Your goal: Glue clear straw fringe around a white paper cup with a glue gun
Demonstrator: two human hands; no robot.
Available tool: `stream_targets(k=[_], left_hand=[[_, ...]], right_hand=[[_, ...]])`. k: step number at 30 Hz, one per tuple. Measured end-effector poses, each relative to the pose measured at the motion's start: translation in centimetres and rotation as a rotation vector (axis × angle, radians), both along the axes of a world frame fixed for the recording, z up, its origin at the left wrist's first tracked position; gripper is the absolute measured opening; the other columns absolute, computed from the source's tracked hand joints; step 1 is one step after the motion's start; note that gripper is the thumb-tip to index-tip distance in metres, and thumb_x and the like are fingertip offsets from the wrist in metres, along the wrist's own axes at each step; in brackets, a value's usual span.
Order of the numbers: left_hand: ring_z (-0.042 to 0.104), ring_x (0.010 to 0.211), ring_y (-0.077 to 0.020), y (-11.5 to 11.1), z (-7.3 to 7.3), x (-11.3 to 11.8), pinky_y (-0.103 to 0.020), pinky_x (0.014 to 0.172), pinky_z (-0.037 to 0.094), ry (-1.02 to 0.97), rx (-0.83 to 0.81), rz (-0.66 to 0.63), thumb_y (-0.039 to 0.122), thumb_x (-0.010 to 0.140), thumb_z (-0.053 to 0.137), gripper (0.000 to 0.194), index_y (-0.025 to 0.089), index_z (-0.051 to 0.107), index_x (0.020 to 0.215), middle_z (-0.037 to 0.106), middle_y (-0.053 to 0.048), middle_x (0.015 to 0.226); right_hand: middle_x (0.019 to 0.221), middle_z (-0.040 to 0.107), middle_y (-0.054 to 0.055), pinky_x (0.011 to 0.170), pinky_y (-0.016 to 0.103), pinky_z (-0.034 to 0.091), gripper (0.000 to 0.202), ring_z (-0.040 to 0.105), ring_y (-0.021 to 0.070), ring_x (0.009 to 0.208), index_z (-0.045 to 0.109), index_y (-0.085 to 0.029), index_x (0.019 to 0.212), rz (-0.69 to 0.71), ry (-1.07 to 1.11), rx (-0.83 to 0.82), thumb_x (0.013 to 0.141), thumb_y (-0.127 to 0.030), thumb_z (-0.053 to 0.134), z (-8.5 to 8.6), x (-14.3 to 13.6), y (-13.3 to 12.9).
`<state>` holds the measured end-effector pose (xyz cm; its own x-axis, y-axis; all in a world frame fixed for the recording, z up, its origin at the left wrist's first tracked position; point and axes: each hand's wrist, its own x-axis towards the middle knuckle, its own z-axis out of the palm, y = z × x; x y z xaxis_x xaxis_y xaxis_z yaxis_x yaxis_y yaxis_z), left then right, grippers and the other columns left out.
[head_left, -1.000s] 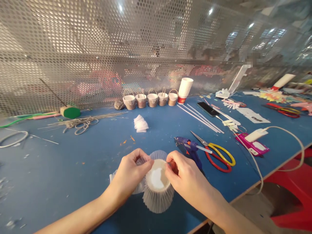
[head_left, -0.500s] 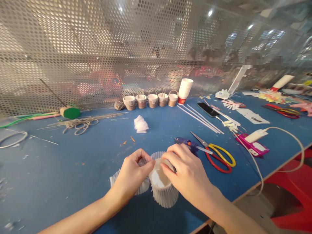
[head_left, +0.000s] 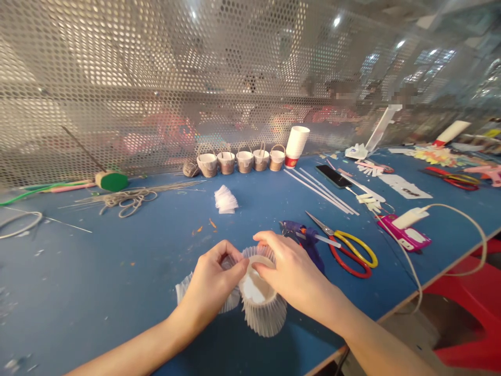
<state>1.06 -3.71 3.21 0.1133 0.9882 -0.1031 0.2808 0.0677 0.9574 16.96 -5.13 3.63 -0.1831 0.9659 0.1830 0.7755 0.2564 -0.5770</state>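
A paper cup (head_left: 256,287) with pleated translucent material (head_left: 266,317) around its outside is tilted between my hands, its mouth facing me. My left hand (head_left: 219,271) pinches the pleated strip at the cup's left rim. More of that strip (head_left: 183,287) spreads out beneath my left hand. My right hand (head_left: 287,266) is curved over the cup's right rim, thumb at the opening and fingers on the far side, with the pleats between them. A blue glue gun (head_left: 303,233) lies just beyond my right hand.
Scissors (head_left: 352,245) lie to the right, near a magenta power strip (head_left: 418,237) with a white cable. Farther back are a phone (head_left: 332,176), stacked cups (head_left: 297,143) and several small baskets (head_left: 245,163). Folded white material (head_left: 226,200) and twine (head_left: 129,198) lie mid-table.
My right hand has shifted slightly along the rim and its fingers have spread, showing more of the cup's far pleats. My left hand has barely moved.
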Motion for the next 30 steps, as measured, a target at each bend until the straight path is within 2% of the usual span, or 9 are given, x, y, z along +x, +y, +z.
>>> stream_targets(k=[4, 14, 19, 24, 27, 30], left_hand=[[0.047, 0.054, -0.0103, -0.1, 0.0, 0.1, -0.021, 0.051, 0.038, 0.015, 0.02, 0.007, 0.03, 0.069, 0.062, 0.017, 0.018, 0.053, 0.061, 0.051, 0.005, 0.056], [0.048, 0.053, -0.0104, -0.2, 0.0, 0.1, -0.02, 0.05, 0.038, 0.0, 0.008, 0.013, 0.031, 0.068, 0.062, 0.017, 0.019, 0.052, 0.06, 0.051, 0.005, 0.056], [0.048, 0.054, -0.0104, -0.1, -0.3, 0.0, -0.02, 0.05, 0.038, 0.01, 0.014, 0.004, 0.031, 0.069, 0.062, 0.018, 0.018, 0.053, 0.061, 0.051, 0.004, 0.057], [0.049, 0.055, -0.0111, -0.1, -0.1, 0.0, -0.021, 0.051, 0.039, 0.016, 0.02, 0.007, 0.033, 0.069, 0.062, 0.019, 0.019, 0.052, 0.06, 0.052, 0.004, 0.057], [0.049, 0.054, -0.0108, -0.1, -0.1, 0.0, -0.021, 0.051, 0.039, 0.006, 0.013, 0.002, 0.033, 0.068, 0.062, 0.018, 0.019, 0.052, 0.061, 0.053, 0.005, 0.057], [0.049, 0.054, -0.0104, -0.1, -0.1, -0.1, -0.02, 0.05, 0.039, 0.003, 0.01, -0.003, 0.032, 0.068, 0.062, 0.018, 0.019, 0.052, 0.061, 0.052, 0.005, 0.057]], right_hand=[[0.093, 0.069, 0.006, 0.079, 0.039, 0.049, 0.032, 0.064, 0.0241, 0.091, 0.058, -0.019, 0.107, 0.006, -0.053, 0.026, 0.076, -0.011, 0.062, -0.1, -0.3, 0.3], [0.087, 0.071, 0.007, 0.073, 0.035, 0.048, 0.021, 0.066, 0.0231, 0.082, 0.062, -0.018, 0.095, 0.021, -0.1, 0.17, 0.076, -0.01, 0.066, -1.1, -0.3, 0.7], [0.081, 0.07, 0.005, 0.066, 0.032, 0.048, 0.015, 0.065, 0.0224, 0.078, 0.062, -0.017, 0.09, 0.097, -0.13, 0.18, 0.079, -0.008, 0.064, -1.2, 0.1, 0.7], [0.086, 0.069, 0.007, 0.069, 0.031, 0.048, 0.013, 0.065, 0.0213, 0.082, 0.061, -0.017, 0.092, 0.136, -0.131, 0.186, 0.083, -0.007, 0.059, -1.4, 0.3, 0.6], [0.087, 0.069, 0.007, 0.069, 0.031, 0.049, 0.013, 0.066, 0.0213, 0.082, 0.061, -0.017, 0.093, 0.128, -0.098, 0.164, 0.083, -0.009, 0.059, -1.3, 0.4, 0.5], [0.085, 0.07, 0.004, 0.068, 0.029, 0.051, 0.013, 0.067, 0.0198, 0.08, 0.063, -0.019, 0.094, 0.094, -0.03, 0.097, 0.082, -0.013, 0.062, -0.4, 0.7, 0.2]])
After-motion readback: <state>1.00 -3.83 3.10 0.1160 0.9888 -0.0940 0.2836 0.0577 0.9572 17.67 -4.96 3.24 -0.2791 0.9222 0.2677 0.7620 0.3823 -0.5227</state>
